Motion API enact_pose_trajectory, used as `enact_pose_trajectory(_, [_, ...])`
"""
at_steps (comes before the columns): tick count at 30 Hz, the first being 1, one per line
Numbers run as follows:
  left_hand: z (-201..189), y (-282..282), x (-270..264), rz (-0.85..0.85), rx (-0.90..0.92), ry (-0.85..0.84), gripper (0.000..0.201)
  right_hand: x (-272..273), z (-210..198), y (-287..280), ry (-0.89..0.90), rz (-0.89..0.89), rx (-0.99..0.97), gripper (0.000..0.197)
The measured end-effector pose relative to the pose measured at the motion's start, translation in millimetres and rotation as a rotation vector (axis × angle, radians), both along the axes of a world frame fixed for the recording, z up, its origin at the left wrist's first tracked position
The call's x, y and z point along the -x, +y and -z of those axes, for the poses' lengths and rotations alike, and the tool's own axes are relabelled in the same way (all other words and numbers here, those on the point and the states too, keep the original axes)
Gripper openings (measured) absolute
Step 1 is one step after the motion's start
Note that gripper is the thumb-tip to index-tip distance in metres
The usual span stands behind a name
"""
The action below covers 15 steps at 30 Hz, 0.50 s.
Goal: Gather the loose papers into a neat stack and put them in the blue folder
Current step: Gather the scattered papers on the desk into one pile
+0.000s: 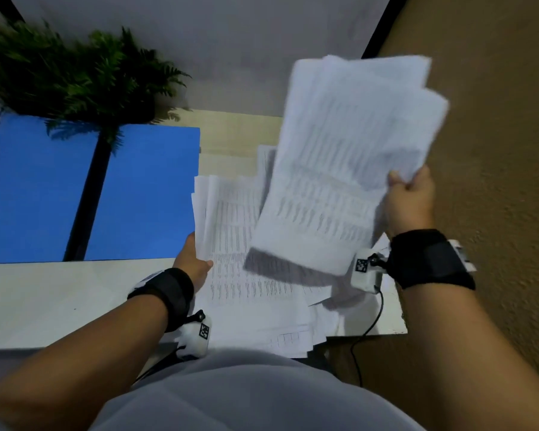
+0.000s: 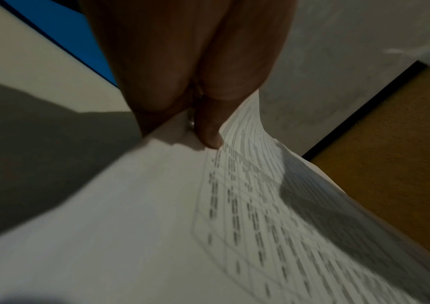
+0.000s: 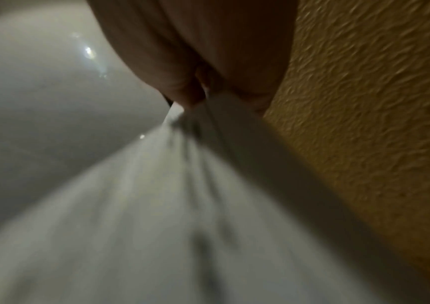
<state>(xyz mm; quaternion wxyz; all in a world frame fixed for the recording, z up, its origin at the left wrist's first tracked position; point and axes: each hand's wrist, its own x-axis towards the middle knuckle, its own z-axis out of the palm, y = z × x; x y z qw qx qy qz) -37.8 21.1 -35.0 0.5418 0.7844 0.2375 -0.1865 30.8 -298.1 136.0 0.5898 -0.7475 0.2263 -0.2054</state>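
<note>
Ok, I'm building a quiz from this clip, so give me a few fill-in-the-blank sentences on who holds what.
1. The raised sheaf of white printed papers is held by the ____ hand.
2. The left hand grips the white papers on the table at their ____ edge.
3. The open folder is coloured ____.

Missing words: right; left; blue

Both forearms reach forward; the right hand (image 1: 409, 194) pinches sheets raised above the left hand (image 1: 193, 259), which grips others lower.
</note>
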Motion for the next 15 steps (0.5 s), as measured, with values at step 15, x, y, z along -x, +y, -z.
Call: enact_pose_trajectory(15, [-7.9,-14.8,-7.6,-0.072,0.286,0.259,0.142,46.4,138.6,108.2,0.856,-0.346,0.455,0.055])
